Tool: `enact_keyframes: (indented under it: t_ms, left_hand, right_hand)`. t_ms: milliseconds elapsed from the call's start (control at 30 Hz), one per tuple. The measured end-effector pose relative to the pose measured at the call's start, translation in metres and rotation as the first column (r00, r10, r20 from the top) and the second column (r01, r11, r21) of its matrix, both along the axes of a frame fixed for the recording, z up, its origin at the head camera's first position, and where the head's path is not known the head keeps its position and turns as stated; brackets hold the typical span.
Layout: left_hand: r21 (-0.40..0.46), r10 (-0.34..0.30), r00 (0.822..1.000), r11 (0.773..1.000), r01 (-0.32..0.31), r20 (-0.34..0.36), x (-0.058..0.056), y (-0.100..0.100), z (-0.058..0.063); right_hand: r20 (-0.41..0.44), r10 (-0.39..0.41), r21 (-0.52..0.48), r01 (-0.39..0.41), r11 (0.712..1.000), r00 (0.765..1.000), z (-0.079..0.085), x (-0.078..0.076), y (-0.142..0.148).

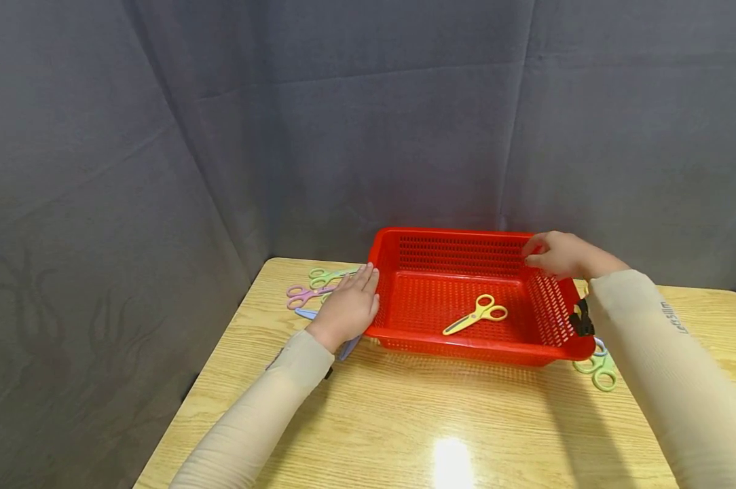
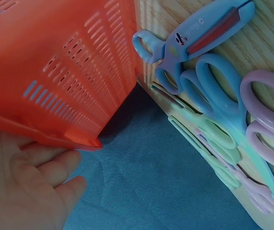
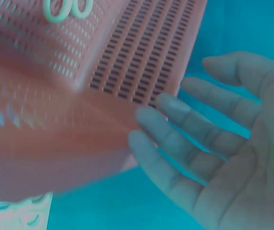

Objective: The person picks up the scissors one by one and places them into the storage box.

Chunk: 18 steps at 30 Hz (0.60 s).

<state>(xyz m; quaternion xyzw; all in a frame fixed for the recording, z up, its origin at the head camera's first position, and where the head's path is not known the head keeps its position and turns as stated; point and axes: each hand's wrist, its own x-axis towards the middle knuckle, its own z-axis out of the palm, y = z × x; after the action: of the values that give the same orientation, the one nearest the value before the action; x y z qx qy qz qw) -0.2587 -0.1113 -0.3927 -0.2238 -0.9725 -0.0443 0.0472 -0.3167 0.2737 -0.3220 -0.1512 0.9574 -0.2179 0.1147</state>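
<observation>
A red perforated plastic basket (image 1: 466, 350) stands on the table, tipped slightly in the head view. Inside it lies a pair of yellow scissors (image 1: 479, 314). My left hand (image 1: 348, 307) rests its extended fingers against the basket's left rim; in the left wrist view the fingers (image 2: 55, 167) lie along that rim. At the back right corner is my right hand (image 1: 557, 255), its fingers spread and loosely bent. The right wrist view has those fingertips (image 3: 144, 117) right at the basket's corner, with nothing held.
Several pastel scissors lie left of the basket, among them a pink-handled pair (image 1: 301, 295), a green pair (image 1: 328, 276) and a blue pair (image 2: 218, 91). Right of it are green-handled scissors (image 1: 603, 373), partly behind the forearm. Grey cloth (image 1: 405, 149) hangs behind the wooden table (image 1: 435, 414).
</observation>
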Motion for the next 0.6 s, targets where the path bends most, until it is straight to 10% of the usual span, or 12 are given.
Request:
enact_keyframes:
  t_ms: [600]
  left_hand:
    - [-0.001, -0.012, 1.000, 1.000, 0.012, -0.009, 0.002, 0.001, -0.001]
  right_hand:
    - [0.037, -0.074, -0.067, 0.076, 0.995, 0.997, -0.012, 0.009, 0.068]
